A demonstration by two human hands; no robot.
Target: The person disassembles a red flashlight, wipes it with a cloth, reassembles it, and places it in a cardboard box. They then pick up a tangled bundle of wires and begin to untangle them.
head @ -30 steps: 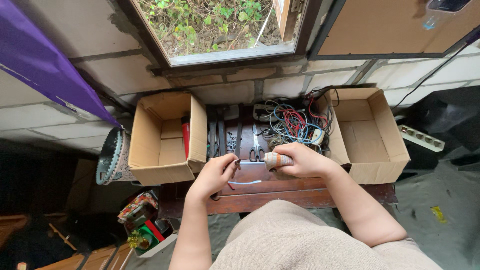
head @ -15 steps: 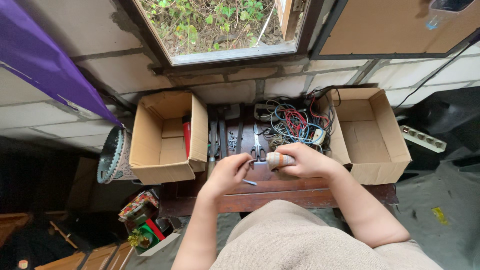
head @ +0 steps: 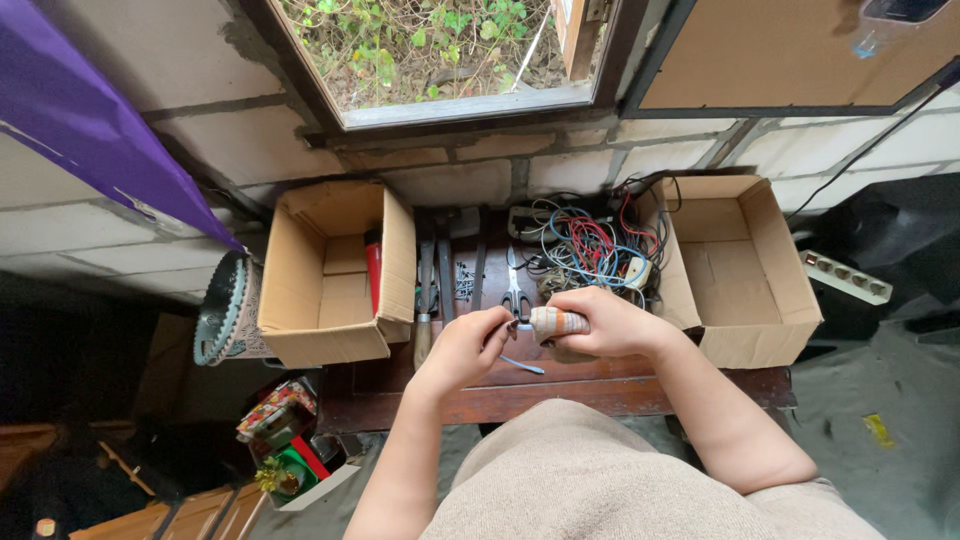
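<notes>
1. My right hand [head: 605,322] is wrapped around a small tan cylinder with pale bands [head: 556,322], maybe a roll of tape, holding it level just above the near edge of the wooden bench [head: 560,392]. I judge that grip keeps the piece steady with its end facing my other hand.
2. My left hand [head: 465,345] pinches something small and grey at that end, fingertips closed on it; I cannot tell what it is. The two hands meet over the middle of the bench.
3. Just under them a thin pale blade-like piece [head: 522,364] lies on the wood, near enough to catch a wrist.
4. Beyond the hands lie scissors [head: 515,292], a scatter of small screws [head: 464,280] and long dark tools [head: 428,268], one with a wooden handle, side by side.
5. To the right of those, a tangle of red, blue and grey wires [head: 588,243] crowds the bench up to the right cardboard box [head: 745,262], which looks bare inside.
6. The left cardboard box [head: 330,270] holds a red object [head: 373,270] against its inner wall.
7. Farthest off, a block wall and a window [head: 450,50] onto greenery.
</notes>
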